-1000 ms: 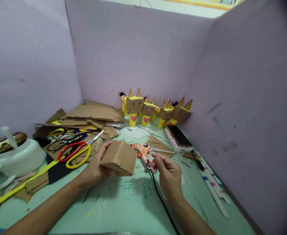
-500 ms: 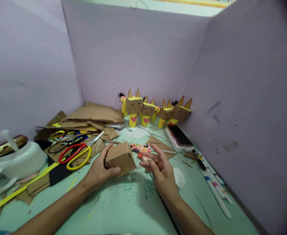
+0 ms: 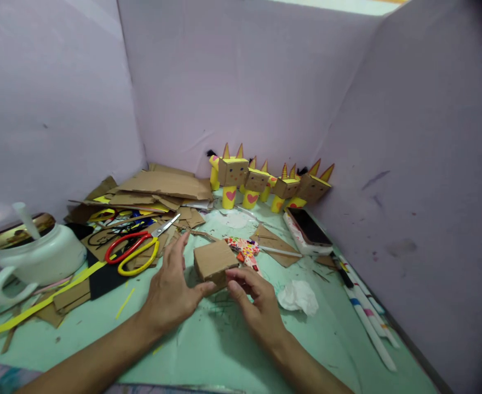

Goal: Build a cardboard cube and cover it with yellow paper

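Observation:
A small cardboard box (image 3: 215, 259) sits low over the table in front of me, closed side up. My left hand (image 3: 174, 284) is beside its left side, fingers spread and apart from it, with the thumb reaching toward the lower front edge. At the box's right front corner, my right hand (image 3: 255, 301) has its fingers curled, index fingertip and thumb on the edge. The underside of the box is hidden. Just behind it lies a colourful patterned scrap (image 3: 244, 250).
Red-and-yellow scissors (image 3: 140, 249) lie on cardboard scraps at left, near a white teapot-like pot (image 3: 39, 260). Several box-headed yellow figures (image 3: 233, 174) stand at the back. A phone (image 3: 309, 226), crumpled tissue (image 3: 298, 297) and markers (image 3: 366, 314) are on the right.
My left hand has let go of the box and opened. The right hand has moved in to the box's right corner. The box has turned and sits lower; the view has shifted slightly.

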A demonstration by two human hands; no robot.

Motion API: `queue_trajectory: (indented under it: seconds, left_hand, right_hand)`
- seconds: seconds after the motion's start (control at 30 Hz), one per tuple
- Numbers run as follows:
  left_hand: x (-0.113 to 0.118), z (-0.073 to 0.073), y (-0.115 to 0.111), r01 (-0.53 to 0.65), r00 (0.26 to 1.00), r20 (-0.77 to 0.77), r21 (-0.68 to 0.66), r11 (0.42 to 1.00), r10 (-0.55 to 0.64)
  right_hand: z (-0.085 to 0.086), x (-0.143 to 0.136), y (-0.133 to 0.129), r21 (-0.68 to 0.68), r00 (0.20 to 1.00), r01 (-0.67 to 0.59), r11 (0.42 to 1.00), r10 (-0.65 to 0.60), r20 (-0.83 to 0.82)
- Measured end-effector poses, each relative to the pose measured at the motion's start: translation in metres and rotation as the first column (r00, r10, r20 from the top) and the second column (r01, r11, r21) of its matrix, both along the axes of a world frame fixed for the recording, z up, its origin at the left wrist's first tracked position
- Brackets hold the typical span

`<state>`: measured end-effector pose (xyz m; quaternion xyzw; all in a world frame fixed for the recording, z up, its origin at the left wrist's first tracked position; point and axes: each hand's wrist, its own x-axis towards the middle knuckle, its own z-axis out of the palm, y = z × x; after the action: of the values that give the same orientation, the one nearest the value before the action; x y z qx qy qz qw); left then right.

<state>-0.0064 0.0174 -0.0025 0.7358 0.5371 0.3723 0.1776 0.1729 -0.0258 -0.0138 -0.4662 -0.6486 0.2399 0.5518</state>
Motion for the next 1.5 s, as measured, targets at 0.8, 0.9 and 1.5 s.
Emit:
queue_trajectory:
  seconds: [0.8,0.9,1.5]
  left_hand:
    - [-0.009,-0.001,-0.019,0.254,0.955,-0.014,0.558,0.79,-0.297]
    - [-0.019,0.008,-0.005,0.061,0.908,0.328,0.514,0.856,-0.262]
    - [-0.022,-0.005,0.03,0.517,0.843,0.28,-0.181,0.837,-0.46]
  right_hand:
    - [0.001,0.002,-0.017,0.165,0.843,-0.252,0.954,0.133,0.521]
    - [0.001,0.013,-0.015,0.256,0.939,-0.13,0.958,0.036,0.342]
    - [0.006,0.016,-0.007,-0.052,0.983,-0.037,0.998,0.046,0.179]
